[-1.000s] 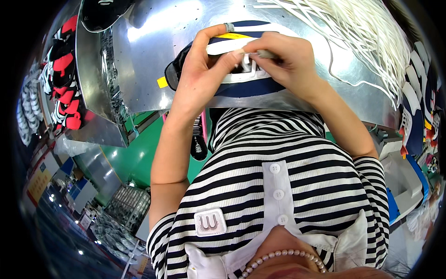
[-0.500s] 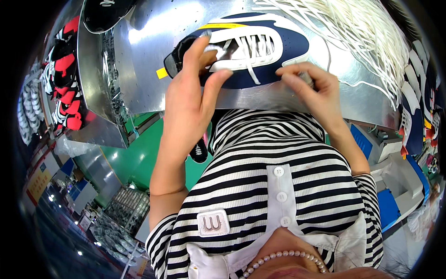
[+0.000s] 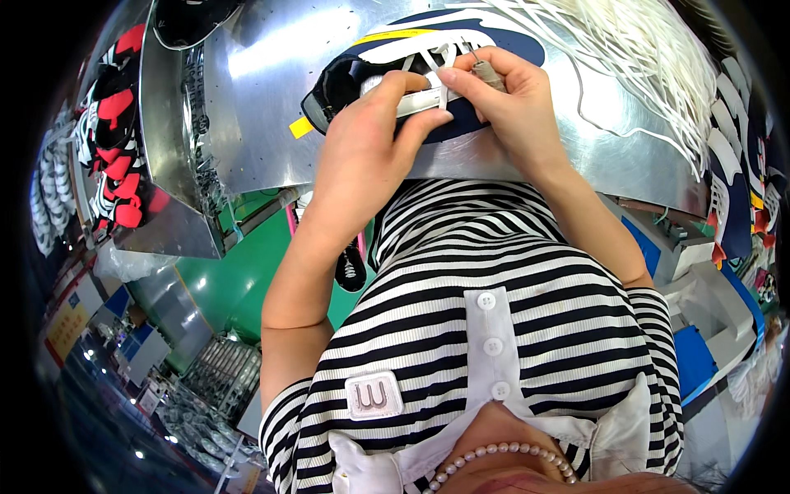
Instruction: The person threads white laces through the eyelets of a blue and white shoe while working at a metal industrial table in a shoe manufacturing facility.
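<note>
A navy sneaker (image 3: 465,117) with white panels and a yellow stripe lies on the metal worktop, toe to the right. My left hand (image 3: 362,156) is closed on the near edge of its lace opening, the index finger reaching inside and the thumb outside. My right hand (image 3: 520,103) pinches a white shoelace (image 3: 445,82) at the eyelets between thumb and index finger. Tucked in the same hand is a small awl-like tool (image 3: 487,76) with a wrapped beige handle and a thin metal tip. The hands cover part of the lacing.
A heap of loose white laces (image 3: 642,74) spreads over the right of the metal worktop (image 3: 263,123), with one strand trailing toward the shoe. Black shoe (image 3: 193,20) at the far left; red-and-black shoe parts (image 3: 123,165) beyond the table's left edge. More navy shoes (image 3: 728,181) stand at right.
My right hand has moved left and away from me, from beside the toe to the eyelets, and now pinches the lace. My left hand and the shoe have shifted slightly right.
</note>
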`<state>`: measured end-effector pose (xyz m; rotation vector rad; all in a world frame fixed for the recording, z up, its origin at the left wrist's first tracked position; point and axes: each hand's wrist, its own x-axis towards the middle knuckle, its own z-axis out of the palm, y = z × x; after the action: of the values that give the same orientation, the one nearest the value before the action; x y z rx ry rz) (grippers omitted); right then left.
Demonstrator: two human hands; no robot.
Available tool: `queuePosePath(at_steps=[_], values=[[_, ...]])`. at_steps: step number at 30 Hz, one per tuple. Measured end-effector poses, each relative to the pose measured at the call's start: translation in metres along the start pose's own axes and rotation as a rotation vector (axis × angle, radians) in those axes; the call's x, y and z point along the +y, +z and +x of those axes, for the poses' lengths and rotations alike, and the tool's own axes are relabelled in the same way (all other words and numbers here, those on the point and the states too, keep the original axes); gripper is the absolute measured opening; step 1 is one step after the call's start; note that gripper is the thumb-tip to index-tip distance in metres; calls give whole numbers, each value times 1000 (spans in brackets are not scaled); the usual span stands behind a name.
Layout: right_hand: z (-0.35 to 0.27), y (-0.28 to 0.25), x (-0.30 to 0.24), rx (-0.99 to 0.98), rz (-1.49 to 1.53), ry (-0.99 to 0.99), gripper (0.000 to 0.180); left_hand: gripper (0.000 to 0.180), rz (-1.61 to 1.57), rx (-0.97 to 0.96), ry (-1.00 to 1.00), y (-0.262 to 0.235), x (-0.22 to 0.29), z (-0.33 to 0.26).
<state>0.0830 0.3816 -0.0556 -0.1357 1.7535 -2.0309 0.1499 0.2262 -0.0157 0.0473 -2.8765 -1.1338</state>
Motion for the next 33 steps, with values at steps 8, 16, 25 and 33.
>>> queuePosePath(at_steps=[8,16,25,33], values=[[-4,-1,9,-24,50,-117,21,28,102,117,8,16,-3,-2],[-33,-25,-4,-126,-505,-106,16,24,49,107,58,14,-9,1],[-24,-25,-5,-188,-418,-42,14,24,-19,39,62,8,-12,2],[-23,-21,-5,-198,-238,99,14,30,-8,-60,142,4,-13,-5]])
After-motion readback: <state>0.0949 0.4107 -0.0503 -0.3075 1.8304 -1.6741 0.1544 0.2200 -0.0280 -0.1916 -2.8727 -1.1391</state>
